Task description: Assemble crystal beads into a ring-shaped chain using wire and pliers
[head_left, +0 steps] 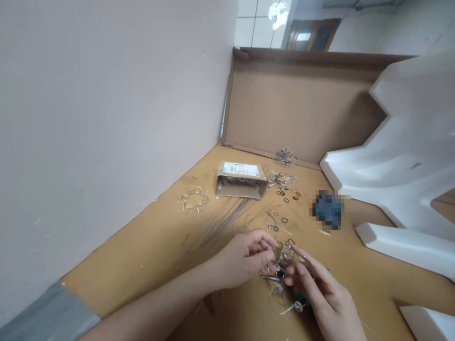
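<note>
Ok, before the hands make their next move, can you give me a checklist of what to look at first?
1. Right hand holding the green-handled pliers: ok.
2. Left hand firmly gripping the clear-beaded wirework: cannot tell; its fingertips are at it, but the grip is unclear.
3. Small cardboard box with its open side facing the person: ok.
4. Dark rings gathered in one pile: not ok; they're scattered on the table.
5. Beaded wire ring clear of both hands: ok, it lies left of the box.
</note>
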The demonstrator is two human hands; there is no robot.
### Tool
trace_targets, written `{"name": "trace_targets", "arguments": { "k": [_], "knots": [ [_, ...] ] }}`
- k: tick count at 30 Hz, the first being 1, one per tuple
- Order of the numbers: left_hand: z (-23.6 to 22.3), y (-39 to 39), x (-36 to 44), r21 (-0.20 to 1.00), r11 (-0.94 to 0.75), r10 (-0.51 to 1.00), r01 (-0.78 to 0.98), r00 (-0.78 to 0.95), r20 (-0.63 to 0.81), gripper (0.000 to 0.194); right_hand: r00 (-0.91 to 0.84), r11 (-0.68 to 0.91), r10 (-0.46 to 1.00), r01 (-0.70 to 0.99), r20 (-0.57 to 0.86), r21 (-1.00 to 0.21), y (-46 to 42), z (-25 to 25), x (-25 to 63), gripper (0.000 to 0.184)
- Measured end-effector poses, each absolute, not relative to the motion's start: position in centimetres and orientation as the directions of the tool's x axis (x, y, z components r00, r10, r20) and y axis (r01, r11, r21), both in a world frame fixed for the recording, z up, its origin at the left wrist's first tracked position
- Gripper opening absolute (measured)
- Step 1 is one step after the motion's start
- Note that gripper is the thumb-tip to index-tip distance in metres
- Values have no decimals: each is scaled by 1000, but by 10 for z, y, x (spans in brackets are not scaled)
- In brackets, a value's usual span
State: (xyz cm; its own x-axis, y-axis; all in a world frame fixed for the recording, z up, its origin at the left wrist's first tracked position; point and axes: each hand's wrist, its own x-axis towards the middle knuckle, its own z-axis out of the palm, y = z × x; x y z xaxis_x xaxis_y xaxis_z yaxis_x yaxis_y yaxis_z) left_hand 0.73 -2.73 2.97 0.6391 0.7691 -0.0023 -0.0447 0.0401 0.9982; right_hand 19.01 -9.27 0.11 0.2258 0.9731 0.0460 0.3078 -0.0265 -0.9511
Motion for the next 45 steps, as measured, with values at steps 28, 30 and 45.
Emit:
{"name": "trace_targets", "arguments": {
  "k": [28, 30, 45],
  "knots": [
    [44, -36, -2, 829, -511, 589, 228, 795, 144, 78, -2, 37, 999, 249, 38, -968, -91, 14, 192, 30],
    [44, -36, -2, 848, -482, 598, 219, 790, 135, 75, -37, 68, 998, 295, 60, -953, -94, 18, 192, 30],
    [40, -35, -1, 874, -453, 606, 174, 780, 158, 61, 28, 192, 964, 610, 264, -769, -103, 17, 179, 55]
  ]
}}
